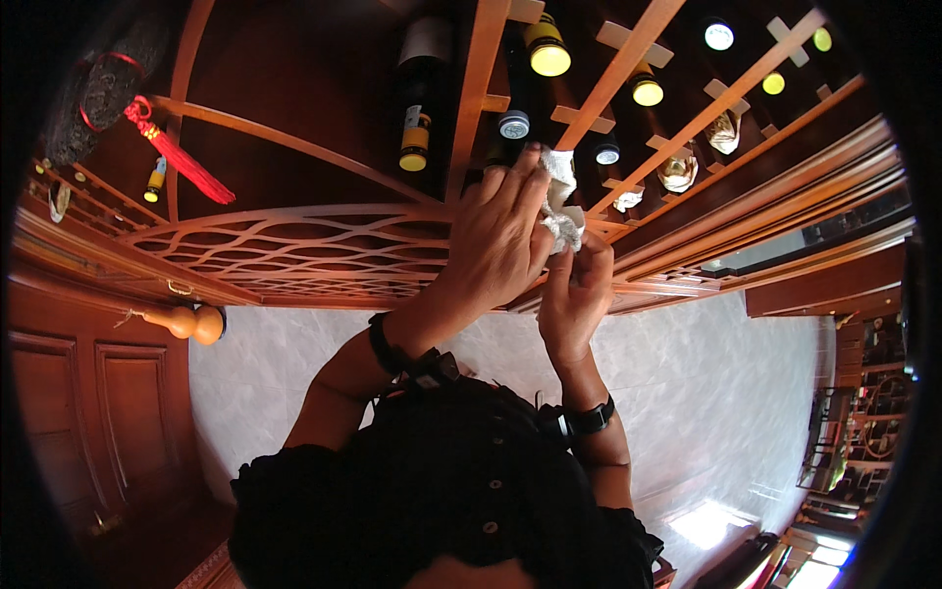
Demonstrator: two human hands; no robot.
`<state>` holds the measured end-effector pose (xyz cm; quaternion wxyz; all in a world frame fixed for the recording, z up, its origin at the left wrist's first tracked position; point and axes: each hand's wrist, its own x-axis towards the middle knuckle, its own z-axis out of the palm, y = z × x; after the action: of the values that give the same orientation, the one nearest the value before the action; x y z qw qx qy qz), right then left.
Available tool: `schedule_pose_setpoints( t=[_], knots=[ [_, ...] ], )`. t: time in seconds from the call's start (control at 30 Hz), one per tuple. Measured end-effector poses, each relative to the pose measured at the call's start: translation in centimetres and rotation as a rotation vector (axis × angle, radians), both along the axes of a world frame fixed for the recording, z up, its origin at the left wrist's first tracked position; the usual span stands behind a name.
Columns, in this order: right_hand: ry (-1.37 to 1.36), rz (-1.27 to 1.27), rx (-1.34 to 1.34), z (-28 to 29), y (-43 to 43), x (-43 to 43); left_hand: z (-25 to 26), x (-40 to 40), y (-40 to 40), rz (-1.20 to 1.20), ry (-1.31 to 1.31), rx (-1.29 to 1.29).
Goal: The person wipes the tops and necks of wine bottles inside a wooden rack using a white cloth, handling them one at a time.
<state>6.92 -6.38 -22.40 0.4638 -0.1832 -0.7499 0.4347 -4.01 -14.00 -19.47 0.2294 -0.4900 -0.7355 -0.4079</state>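
Observation:
A crumpled white cloth (562,184) is bunched against a reddish-brown wooden slat (585,118) of a wine rack. My left hand (494,232) holds the cloth from its left side, with the fingers stretched up along the rack. Below it, my right hand (578,298) pinches the lower end of the cloth between thumb and fingers. Just above my left fingertips, a bottle with a silver-grey cap (514,124) lies in the rack. Another dark-capped bottle (607,153) sits to the right of the cloth. The palms of both hands are partly hidden.
Yellow-capped bottles (550,59) and foil-topped bottles (678,174) fill other slots. A bottle with a yellow neck (414,143) rests in the left compartment. Further left hangs a red tassel (184,162). A wavy wooden lattice (309,239) runs below; an orange gourd (193,324) is at lower left.

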Motion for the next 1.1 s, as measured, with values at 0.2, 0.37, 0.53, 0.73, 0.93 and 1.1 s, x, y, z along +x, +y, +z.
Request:
schedule_pose_setpoints(
  t=[0.2,0.37,0.53,0.73,0.93,1.1],
  knots=[
    [0.014,-0.022,0.144,1.1,1.1,-0.2,0.6,-0.4,0.5,-0.045,-0.108,0.071],
    [0.085,-0.024,0.157,2.0,0.8,-0.1,0.9,-1.1,1.2,0.018,-0.112,0.022],
    [-0.026,-0.128,0.279,2.2,1.6,0.0,0.6,-0.5,1.4,0.106,-0.054,0.063],
    [-0.04,-0.144,0.196,2.6,1.6,0.3,0.6,1.1,-0.8,0.126,0.131,0.161],
    [-0.045,-0.084,0.346,2.8,1.2,-0.4,0.5,0.2,0.1,0.001,-0.171,-0.035],
    [0.079,0.102,0.17,3.6,0.5,-2.1,2.1,-2.3,0.8,-0.046,-0.42,-0.253]
  ],
)
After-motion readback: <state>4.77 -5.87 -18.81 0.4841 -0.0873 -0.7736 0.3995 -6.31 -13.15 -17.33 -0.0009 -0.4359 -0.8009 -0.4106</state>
